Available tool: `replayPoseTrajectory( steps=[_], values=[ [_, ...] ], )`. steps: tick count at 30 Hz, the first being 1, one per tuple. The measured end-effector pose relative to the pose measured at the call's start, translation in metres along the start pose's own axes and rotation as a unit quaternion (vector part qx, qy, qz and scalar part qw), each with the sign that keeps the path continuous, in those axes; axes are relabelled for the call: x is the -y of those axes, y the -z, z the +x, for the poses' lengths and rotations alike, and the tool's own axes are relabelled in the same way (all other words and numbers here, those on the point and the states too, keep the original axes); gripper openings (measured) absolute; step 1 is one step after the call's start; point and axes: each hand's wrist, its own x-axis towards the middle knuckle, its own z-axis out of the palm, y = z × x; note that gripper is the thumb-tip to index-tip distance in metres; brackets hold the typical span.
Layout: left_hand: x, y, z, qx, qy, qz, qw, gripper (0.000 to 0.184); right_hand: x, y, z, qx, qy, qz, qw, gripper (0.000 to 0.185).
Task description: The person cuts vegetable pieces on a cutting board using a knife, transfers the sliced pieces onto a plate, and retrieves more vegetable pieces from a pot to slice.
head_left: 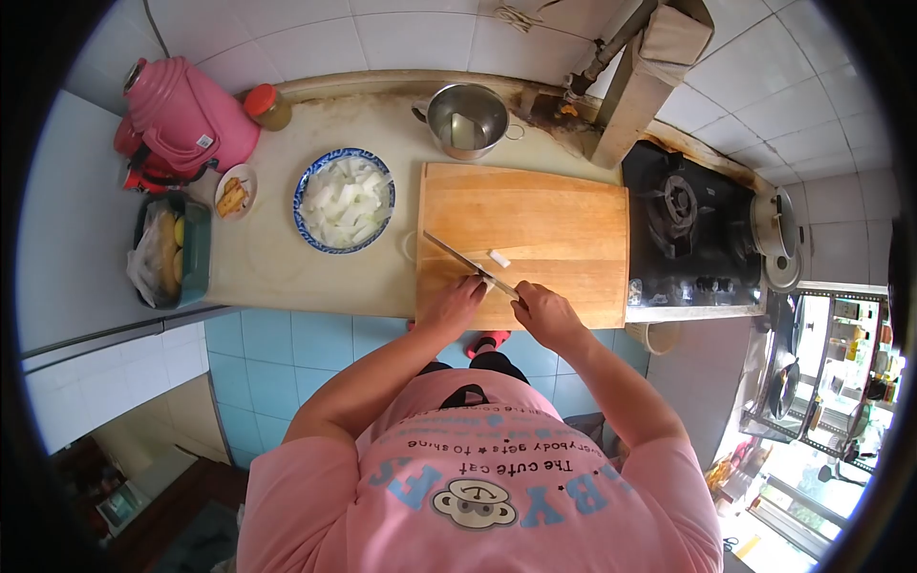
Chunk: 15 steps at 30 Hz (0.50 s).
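Note:
A wooden cutting board [554, 210] lies on the counter before me. My right hand [546, 312] is closed round the handle of a knife [454, 250], whose blade points up and to the left over the board. Close to the blade, my left hand [460, 304] presses with bent fingers on a small white piece [489, 284], partly hidden by the fingers and the knife. Another white piece [500, 258] lies loose just above the blade. A blue-rimmed plate [300, 212] to the left holds many white cut pieces [346, 202].
Behind the board stands a metal pot [467, 119]. At the left are a pink thermos [196, 119], a red-lidded jar [267, 107], a small dish [248, 181] and a green basket [196, 253]. A black gas stove [702, 224] is at the right.

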Motion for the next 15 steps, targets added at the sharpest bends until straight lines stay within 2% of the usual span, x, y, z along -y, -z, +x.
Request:
replayPoseTrajectory(
  steps=[6,8,15],
  values=[
    [0.001,0.004,0.0,0.005,0.003,0.002,1.0,0.035,0.0,0.0,0.006,0.022,0.002,-0.018,1.0,0.019],
    [0.0,0.004,-0.001,0.021,0.026,-0.038,0.999,0.038,0.001,-0.003,0.008,0.026,0.003,-0.02,0.999,0.019],
    [-0.002,0.0,-0.003,0.029,0.043,-0.01,0.999,0.037,-0.01,-0.036,0.011,-0.037,0.019,-0.023,0.999,0.018]
  ],
)
